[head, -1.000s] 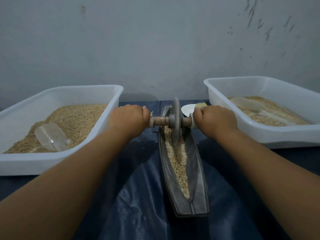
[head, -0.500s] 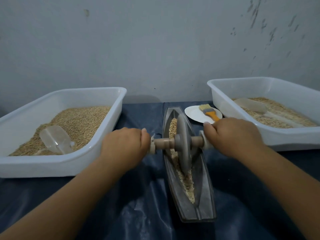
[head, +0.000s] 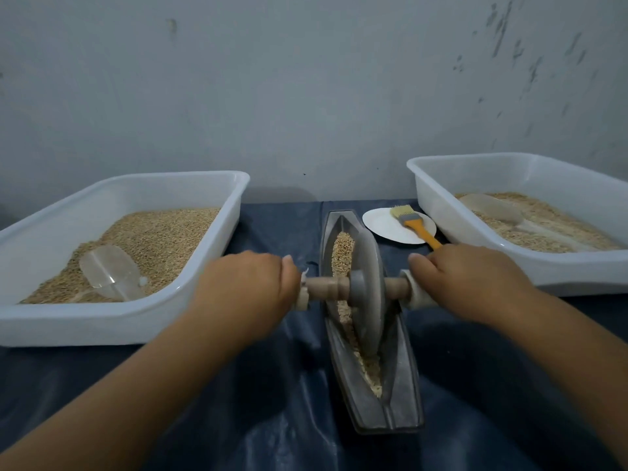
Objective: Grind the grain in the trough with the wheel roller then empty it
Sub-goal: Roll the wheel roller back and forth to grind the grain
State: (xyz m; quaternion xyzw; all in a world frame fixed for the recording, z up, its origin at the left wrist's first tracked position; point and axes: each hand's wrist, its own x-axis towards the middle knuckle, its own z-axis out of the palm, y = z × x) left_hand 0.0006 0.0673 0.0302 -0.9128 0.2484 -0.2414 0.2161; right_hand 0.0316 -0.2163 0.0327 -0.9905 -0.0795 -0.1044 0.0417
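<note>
- Tub [head: 210, 266] of whole grain at the table's left edge; clear scoop [head: 110, 271] lies on the grain near its front corner.
- Left hand [head: 248, 290]: fingers clenched round the left end of the wooden axle [head: 326, 288].
- Trough [head: 397, 379] sits mid-table on the dark blue cover [head: 272, 419], long axis running away from the person. Wheel roller [head: 368, 290] stands upright in the channel, about mid-length.
- Grain [head: 343, 253] visible ahead of the wheel and behind it; the near portion looks paler and more broken, the far portion mostly whole.
- Right hand [head: 472, 283]: clasps the right end of the axle.
- White plate [head: 384, 226] with an orange-handled brush [head: 413, 224] near the table's back edge, just right of the trough.
- Second tub [head: 438, 212] at the right edge, holding grain and another scoop [head: 492, 207].
- Judgement: grinding under way, only partly done; more passes needed, emptying not yet begun.
</note>
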